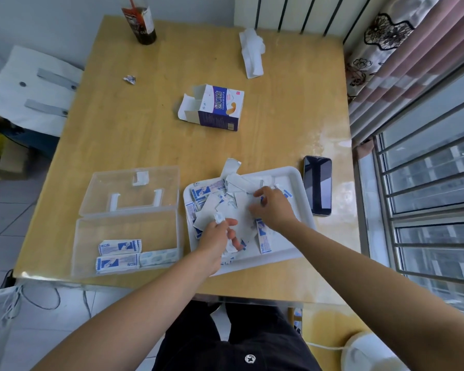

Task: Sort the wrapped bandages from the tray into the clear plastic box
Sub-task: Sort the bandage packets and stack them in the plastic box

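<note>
Head camera looks steeply down at table (134, 124).

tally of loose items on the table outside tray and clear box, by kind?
Bandage carton: 1
Phone: 1
Dark bottle: 1
White tissue pack: 1
Crumpled wrapper scrap: 1
Total: 5

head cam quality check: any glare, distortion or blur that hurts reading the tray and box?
Head view: strong wide-angle bending at the edges, table sides splay. Window glare washes the tabletop beside the phone, not the tray. Clear plastic box is readable, its wrapped bandages legible. Left hand and right hand are slightly soft; print is too small to read.
</note>
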